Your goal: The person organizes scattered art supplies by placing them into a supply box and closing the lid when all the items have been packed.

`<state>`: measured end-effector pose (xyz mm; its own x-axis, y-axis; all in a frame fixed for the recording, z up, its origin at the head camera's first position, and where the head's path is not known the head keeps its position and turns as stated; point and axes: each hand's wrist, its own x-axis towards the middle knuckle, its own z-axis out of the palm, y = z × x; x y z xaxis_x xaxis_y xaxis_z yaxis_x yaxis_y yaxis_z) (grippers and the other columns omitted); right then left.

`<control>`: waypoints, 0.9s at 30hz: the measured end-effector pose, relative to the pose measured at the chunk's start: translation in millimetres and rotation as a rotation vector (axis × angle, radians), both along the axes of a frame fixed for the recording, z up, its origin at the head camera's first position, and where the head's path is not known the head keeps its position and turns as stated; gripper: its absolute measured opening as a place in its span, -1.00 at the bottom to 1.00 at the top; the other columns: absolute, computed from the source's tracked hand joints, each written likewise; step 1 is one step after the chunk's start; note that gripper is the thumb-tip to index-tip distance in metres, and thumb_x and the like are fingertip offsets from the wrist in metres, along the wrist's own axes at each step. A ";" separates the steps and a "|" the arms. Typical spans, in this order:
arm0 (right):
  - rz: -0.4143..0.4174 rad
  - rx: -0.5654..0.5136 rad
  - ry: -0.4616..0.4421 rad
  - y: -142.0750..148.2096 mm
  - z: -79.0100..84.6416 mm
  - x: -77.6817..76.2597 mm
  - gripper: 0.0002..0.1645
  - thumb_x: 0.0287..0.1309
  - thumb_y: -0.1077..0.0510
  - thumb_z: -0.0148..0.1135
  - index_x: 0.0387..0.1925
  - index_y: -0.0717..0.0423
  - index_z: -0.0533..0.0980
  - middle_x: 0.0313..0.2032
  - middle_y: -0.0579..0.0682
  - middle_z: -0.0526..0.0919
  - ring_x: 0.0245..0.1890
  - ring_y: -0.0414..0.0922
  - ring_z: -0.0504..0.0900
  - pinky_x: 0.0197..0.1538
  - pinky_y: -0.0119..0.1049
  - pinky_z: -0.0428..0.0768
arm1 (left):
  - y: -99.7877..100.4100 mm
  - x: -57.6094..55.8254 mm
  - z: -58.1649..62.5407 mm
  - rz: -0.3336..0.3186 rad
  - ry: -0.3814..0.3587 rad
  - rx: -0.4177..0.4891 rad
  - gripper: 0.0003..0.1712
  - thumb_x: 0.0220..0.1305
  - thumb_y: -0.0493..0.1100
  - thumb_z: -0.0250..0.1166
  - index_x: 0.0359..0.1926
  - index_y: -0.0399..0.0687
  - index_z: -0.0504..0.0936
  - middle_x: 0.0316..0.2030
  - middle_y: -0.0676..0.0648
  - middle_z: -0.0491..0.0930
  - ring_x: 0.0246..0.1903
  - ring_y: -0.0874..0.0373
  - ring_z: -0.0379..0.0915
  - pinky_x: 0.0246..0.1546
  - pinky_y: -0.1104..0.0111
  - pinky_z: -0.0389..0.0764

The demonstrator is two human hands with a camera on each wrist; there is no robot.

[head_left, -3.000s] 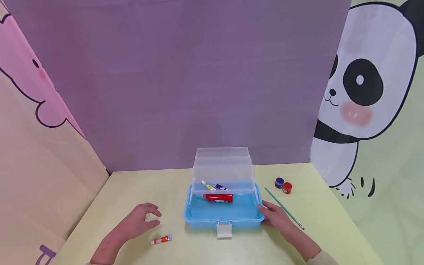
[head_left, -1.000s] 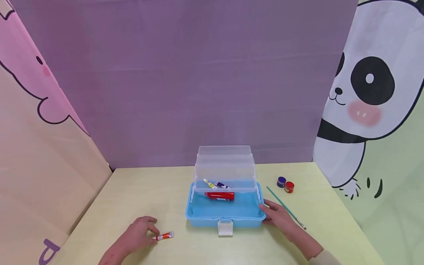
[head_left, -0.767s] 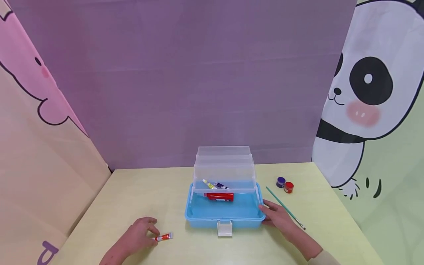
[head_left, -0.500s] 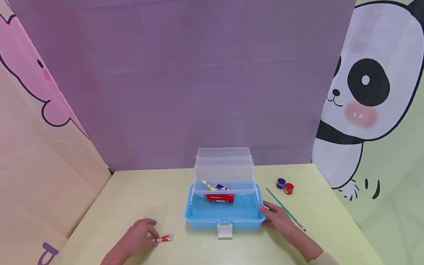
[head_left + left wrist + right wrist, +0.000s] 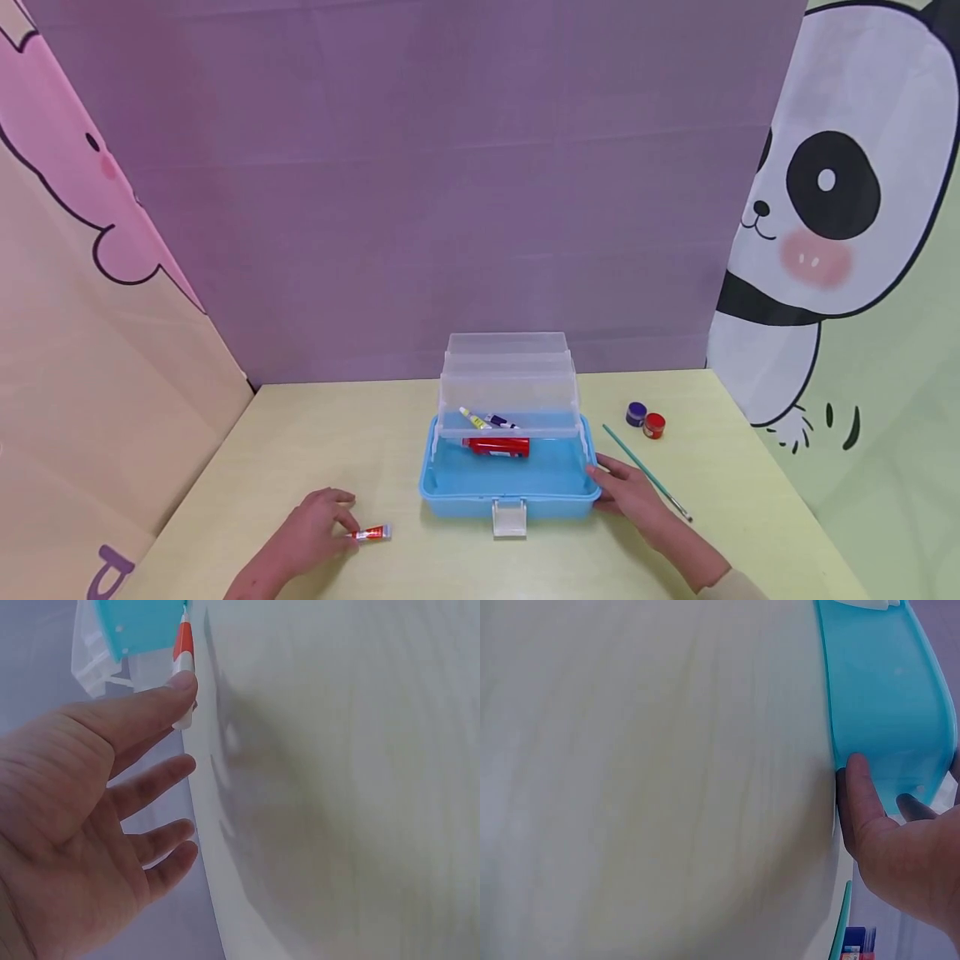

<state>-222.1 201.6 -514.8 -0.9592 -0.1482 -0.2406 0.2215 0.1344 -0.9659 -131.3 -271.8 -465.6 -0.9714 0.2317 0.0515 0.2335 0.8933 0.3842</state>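
Note:
My left hand (image 5: 311, 529) pinches the white cap end of a small paint tube (image 5: 372, 533) between thumb and forefinger, low over the table's front left. In the left wrist view the tube (image 5: 184, 645) shows an orange-red band, and the other fingers spread apart from it. A blue plastic box (image 5: 513, 506) stands at the centre, its clear lid (image 5: 507, 367) tipped back. My right hand (image 5: 630, 496) grips the box's right front corner, thumb at the rim. Inside lie a red bottle (image 5: 498, 447), a yellow-banded tube (image 5: 472, 417) and a dark-banded tube (image 5: 501, 422), partly behind the lid's edge.
Right of the box, a teal paintbrush (image 5: 645, 470) lies slantwise beside my right hand. Farther back stand a purple paint jar (image 5: 636, 413) and a red paint jar (image 5: 654, 426). A purple backdrop (image 5: 390, 208) rises behind the pale table (image 5: 315, 433).
Since three seconds ago, my left hand has come down and taken hold of the paint tube's cap end. My right hand stays at the box.

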 end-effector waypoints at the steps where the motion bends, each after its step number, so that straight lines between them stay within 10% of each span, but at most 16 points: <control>1: -0.001 0.004 -0.001 0.3 0.1 0.3 -0.17 0.26 -0.14 0.23 0.37 0.28 0.27 0.16 0.33 0.48 -0.21 0.04 0.68 -0.12 -0.08 0.66 | 0.0 -0.1 1.3 -0.006 0.004 0.011 -0.79 -0.16 -0.18 0.58 -0.56 0.23 0.71 -0.04 -0.14 0.60 0.05 -0.28 0.39 0.04 -0.18 0.38; 27: 0.007 -0.024 0.003 1.4 4.1 0.9 -0.21 0.26 -0.10 0.25 0.35 0.27 0.30 0.14 0.30 0.51 -0.23 0.05 0.69 -0.11 -0.06 0.66 | 8.3 -27.4 56.3 0.005 0.050 0.109 -0.86 0.06 -0.23 0.48 -0.43 0.17 0.74 0.09 -0.26 0.52 0.18 -0.35 0.25 0.15 -0.15 0.30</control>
<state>-221.2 203.0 -510.7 -0.9588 -0.1611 -0.2340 0.2178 0.1123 -0.9695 -158.7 -263.5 -409.3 -0.9681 0.2169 0.1251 0.2504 0.8480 0.4672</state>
